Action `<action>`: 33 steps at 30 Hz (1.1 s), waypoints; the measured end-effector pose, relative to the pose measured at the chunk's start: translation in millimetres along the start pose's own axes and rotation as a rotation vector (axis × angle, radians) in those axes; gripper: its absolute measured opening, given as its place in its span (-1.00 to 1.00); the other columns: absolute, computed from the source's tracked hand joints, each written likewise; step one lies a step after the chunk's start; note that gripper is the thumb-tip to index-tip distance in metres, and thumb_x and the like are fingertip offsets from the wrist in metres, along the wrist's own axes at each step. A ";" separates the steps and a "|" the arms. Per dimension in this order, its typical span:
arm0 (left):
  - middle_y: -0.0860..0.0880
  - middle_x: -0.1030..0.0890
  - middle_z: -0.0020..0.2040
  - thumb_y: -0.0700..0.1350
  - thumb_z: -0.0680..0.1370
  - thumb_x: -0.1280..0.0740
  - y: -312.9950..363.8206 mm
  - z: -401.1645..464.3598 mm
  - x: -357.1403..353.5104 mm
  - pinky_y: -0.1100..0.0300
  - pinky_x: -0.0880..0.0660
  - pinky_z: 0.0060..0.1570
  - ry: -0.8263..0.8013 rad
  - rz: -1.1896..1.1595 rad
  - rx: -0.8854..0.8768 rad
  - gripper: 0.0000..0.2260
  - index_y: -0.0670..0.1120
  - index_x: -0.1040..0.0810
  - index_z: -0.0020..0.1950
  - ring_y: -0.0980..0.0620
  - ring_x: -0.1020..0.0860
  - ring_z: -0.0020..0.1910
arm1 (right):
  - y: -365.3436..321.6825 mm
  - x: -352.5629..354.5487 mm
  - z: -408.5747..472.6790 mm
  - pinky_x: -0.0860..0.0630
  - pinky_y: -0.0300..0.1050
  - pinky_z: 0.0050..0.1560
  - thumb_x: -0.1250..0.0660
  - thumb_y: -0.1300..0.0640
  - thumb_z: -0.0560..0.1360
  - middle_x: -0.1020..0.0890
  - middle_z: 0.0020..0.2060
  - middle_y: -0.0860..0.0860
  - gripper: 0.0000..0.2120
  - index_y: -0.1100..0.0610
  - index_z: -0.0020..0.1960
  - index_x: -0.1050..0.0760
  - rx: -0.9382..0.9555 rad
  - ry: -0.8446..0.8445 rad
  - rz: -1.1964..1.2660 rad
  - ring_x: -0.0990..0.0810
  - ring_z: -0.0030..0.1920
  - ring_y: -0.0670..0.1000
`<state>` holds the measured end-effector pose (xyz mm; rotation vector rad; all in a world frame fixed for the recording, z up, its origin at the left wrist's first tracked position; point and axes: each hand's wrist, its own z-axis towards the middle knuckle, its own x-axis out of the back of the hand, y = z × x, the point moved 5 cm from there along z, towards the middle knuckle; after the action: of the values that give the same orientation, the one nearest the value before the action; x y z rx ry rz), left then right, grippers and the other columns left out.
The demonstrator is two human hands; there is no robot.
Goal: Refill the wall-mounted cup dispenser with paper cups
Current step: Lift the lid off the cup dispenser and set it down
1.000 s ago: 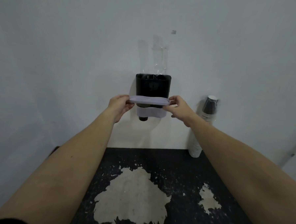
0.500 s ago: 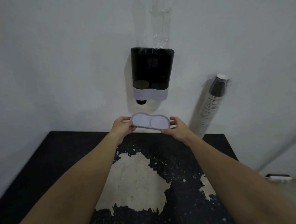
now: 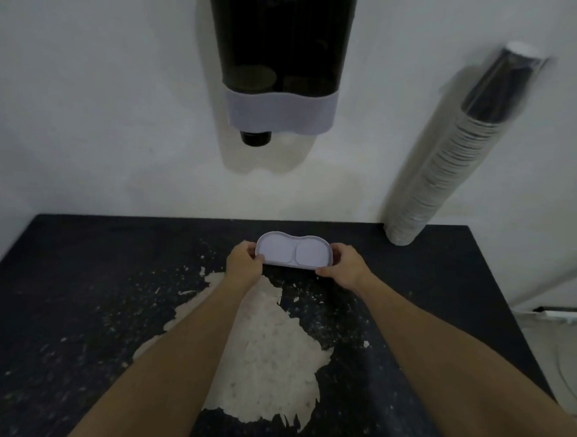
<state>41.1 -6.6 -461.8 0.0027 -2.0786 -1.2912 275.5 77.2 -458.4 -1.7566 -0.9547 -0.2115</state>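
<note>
Black tabletop [image 3: 75,307], surface coating worn through to a large pale patch [image 3: 263,350] at centre, flecked around. Above its far half, a pale lilac plastic lid [image 3: 293,251] with two round recesses is held level over the table, underside up. Left hand [image 3: 243,263] pinches its left end, right hand [image 3: 343,266] its right end, fingers closed on the rim. Against the white wall [image 3: 85,107], a tall leaning stack of paper cups [image 3: 450,160] stands on the far right corner. Dark translucent wall-mounted dispenser [image 3: 280,37] with lilac base band hangs above; one black cup bottom protrudes.
</note>
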 end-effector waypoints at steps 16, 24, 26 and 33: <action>-0.10 -0.49 0.30 0.08 0.55 -0.40 -9.5 45.9 -35.3 0.07 -0.36 0.27 -0.006 0.629 -0.104 -0.56 -0.13 -0.45 0.32 -0.10 -0.40 0.30 | 3.9 -10.6 54.8 -0.34 0.07 0.37 -0.55 0.00 0.43 -0.41 0.38 0.12 -0.29 0.08 0.49 -0.34 -0.010 0.034 -0.323 -0.31 0.41 0.19; -0.13 -0.52 0.25 0.10 0.54 -0.41 5.2 71.8 -33.5 0.02 -0.41 0.22 0.008 0.698 -0.143 -0.59 -0.13 -0.49 0.25 -0.13 -0.39 0.28 | -7.3 -6.5 83.7 -0.37 0.09 0.32 -0.53 -0.02 0.45 -0.39 0.38 0.16 -0.28 0.05 0.51 -0.31 -0.010 0.033 -0.381 -0.30 0.40 0.21; -0.14 -0.52 0.22 0.09 0.54 -0.42 7.5 75.8 -33.4 0.02 -0.41 0.18 -0.002 0.687 -0.161 -0.61 -0.14 -0.50 0.22 -0.14 -0.39 0.26 | -9.3 -6.1 86.9 -0.39 0.12 0.33 -0.52 -0.02 0.46 -0.38 0.38 0.16 -0.29 0.05 0.51 -0.31 -0.010 0.029 -0.390 -0.30 0.40 0.22; -0.15 -0.49 0.25 0.09 0.57 -0.37 10.2 74.7 -33.9 0.02 -0.39 0.19 -0.039 0.724 -0.159 -0.63 -0.12 -0.48 0.23 -0.14 -0.37 0.28 | -16.5 -5.4 84.1 -0.35 0.17 0.36 -0.47 -0.05 0.49 -0.33 0.43 0.18 -0.30 0.05 0.52 -0.24 -0.056 0.011 -0.471 -0.27 0.43 0.23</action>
<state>29.9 69.2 -492.7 -0.7755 -1.7403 -0.9862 235.5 148.7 -484.0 -1.5549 -1.3562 -0.5515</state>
